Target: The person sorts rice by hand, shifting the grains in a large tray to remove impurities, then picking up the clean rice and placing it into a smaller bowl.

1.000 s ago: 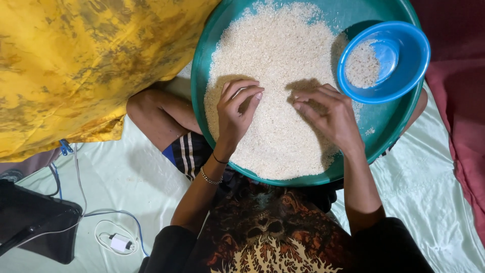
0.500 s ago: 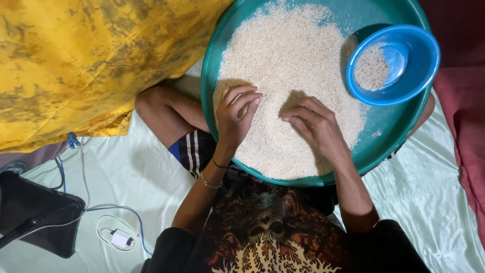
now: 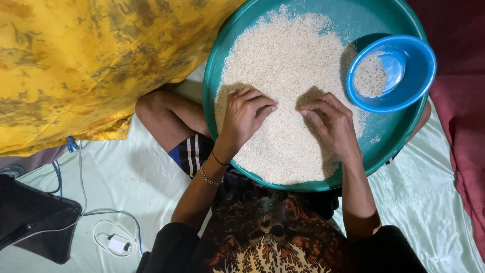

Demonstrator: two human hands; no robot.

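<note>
A big round teal tray rests on my lap and holds a wide heap of white rice. My left hand lies flat on the rice at the near left, fingers spread and pointing right. My right hand lies on the rice beside it, fingers bent and pointing left; the fingertips of both hands are a short gap apart. A blue plastic bowl with a little rice in it sits in the tray's right side, just beyond my right hand.
A yellow patterned cloth fills the upper left. Pale green sheet covers the floor. A black device with cables and a white charger lie at lower left. Dark red fabric runs along the right edge.
Both hands have slid over the rice toward each other, the right hand shifting left and nearer. The view has drifted slightly, moving the tray and bowl to the right in the picture.
</note>
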